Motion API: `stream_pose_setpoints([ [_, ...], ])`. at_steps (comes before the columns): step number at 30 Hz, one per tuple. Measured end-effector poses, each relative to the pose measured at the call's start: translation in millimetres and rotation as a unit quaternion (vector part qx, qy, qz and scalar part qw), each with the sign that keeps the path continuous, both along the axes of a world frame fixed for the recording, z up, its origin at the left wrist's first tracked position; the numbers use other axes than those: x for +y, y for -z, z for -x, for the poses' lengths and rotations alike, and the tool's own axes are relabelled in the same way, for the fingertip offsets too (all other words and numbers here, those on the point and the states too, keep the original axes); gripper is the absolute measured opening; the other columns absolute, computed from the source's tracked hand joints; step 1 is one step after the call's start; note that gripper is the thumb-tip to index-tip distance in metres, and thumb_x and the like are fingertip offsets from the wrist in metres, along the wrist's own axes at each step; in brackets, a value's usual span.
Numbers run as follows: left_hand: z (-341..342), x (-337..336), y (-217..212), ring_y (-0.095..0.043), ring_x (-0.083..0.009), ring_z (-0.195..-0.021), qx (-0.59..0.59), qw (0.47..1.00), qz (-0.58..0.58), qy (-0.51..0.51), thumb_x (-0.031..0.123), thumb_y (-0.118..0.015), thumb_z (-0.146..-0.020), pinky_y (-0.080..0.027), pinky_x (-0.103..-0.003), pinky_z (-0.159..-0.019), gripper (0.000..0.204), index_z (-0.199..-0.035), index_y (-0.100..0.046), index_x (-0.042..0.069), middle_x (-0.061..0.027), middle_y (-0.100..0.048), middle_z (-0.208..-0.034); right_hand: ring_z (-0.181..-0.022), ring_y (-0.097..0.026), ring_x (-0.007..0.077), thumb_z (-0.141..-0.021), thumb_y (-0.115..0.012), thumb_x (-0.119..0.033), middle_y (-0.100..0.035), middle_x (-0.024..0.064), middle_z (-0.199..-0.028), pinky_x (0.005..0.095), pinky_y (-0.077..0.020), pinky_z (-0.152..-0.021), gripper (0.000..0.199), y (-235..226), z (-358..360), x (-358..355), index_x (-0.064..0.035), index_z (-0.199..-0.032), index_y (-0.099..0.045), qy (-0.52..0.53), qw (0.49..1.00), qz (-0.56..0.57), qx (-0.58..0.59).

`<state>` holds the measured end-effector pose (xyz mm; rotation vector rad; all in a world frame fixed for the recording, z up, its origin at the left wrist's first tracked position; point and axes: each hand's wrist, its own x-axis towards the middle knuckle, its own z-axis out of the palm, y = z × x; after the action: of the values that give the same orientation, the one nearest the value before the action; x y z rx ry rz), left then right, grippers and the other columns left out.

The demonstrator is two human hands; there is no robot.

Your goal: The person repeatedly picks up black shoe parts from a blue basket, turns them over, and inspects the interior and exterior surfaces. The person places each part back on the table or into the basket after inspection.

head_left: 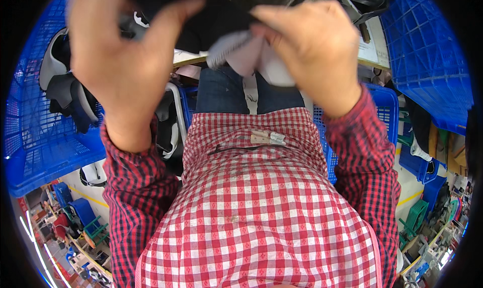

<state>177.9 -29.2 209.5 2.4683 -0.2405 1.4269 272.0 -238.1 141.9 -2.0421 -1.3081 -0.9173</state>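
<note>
Both hands are raised over the table edge at the top of the view. Between them is a black shoe upper (219, 17) with pale whitish-pink flaps hanging from its lower side. My left hand (123, 61) grips the dark left part, its thumb across the top and its other fingers mostly hidden; motion blurs it. My right hand (319, 44) is closed on the right end, pinching it between thumb and fingers near the pale flaps. The upper is blurred and partly cut off by the upper rim, so its full shape cannot be made out.
A blue plastic basket (30, 157) at my left holds several black, grey and white shoe uppers (65, 94). Another blue basket (427, 61) stands at the far right, and a lower one (385, 104) beside my right forearm. The wooden table edge (375, 64) runs beneath my hands.
</note>
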Motion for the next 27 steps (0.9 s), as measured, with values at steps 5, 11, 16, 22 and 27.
stream_pose_setpoints([
  [5,2,-58,20,-0.047,-0.0311,-0.129,0.182,0.977,-0.108,0.033,0.029,-0.096,-0.061,-0.034,-0.047,-0.106,0.089,-0.140,-0.059,0.011,-0.0107,-0.059,-0.129,-0.074,-0.068,0.0111,-0.093,-0.079,-0.013,-0.078,0.0036,-0.089,0.0260,-0.0536,-0.068,0.014,0,-34,22,-0.0068,-0.105,-0.081,-0.139,0.838,-0.270,0.454],
  [11,-24,-13,90,-0.055,-0.0328,-0.125,0.153,0.975,-0.154,0.047,0.006,-0.088,-0.057,-0.052,-0.043,-0.094,0.064,-0.119,-0.076,0.017,-0.0066,-0.059,-0.135,-0.088,-0.070,0.0099,-0.092,-0.082,-0.014,-0.078,0.0046,-0.102,0.0252,-0.0561,-0.078,0.023,58,-29,31,0.0004,-0.110,-0.078,-0.134,0.636,-0.393,0.650],
  [16,-3,-9,81,-0.060,-0.0316,-0.120,0.156,0.987,-0.028,0.015,0.005,-0.088,-0.058,-0.058,-0.041,-0.088,0.053,-0.109,-0.081,0.020,-0.0065,-0.064,-0.130,-0.088,-0.068,0.0076,-0.094,-0.080,-0.016,-0.077,0.0028,-0.099,0.0239,-0.0534,-0.080,0.023,62,-21,27,0.0009,-0.109,-0.079,-0.121,0.657,-0.350,0.657],
  [22,2,-9,96,-0.067,-0.0301,-0.101,0.188,0.978,-0.059,0.070,-0.004,-0.075,-0.060,-0.058,-0.036,-0.086,0.044,-0.102,-0.077,0.011,-0.0048,-0.073,-0.105,-0.086,-0.067,0.0072,-0.095,-0.079,-0.016,-0.077,0.0025,-0.098,0.0246,-0.0535,-0.078,0.022,72,-3,30,0.0009,-0.109,-0.079,-0.133,0.675,-0.334,0.644],
  [27,-3,-2,154,-0.071,-0.0194,-0.106,0.276,0.656,0.676,0.193,0.021,-0.065,-0.106,-0.058,-0.034,-0.088,0.024,-0.115,-0.073,0.000,-0.0072,-0.074,-0.116,-0.094,-0.071,0.0146,-0.097,-0.076,-0.014,-0.077,0.0041,-0.105,0.0311,-0.0552,-0.088,0.013,82,6,43,-0.0050,-0.108,-0.077,-0.152,0.521,-0.420,0.727],
])
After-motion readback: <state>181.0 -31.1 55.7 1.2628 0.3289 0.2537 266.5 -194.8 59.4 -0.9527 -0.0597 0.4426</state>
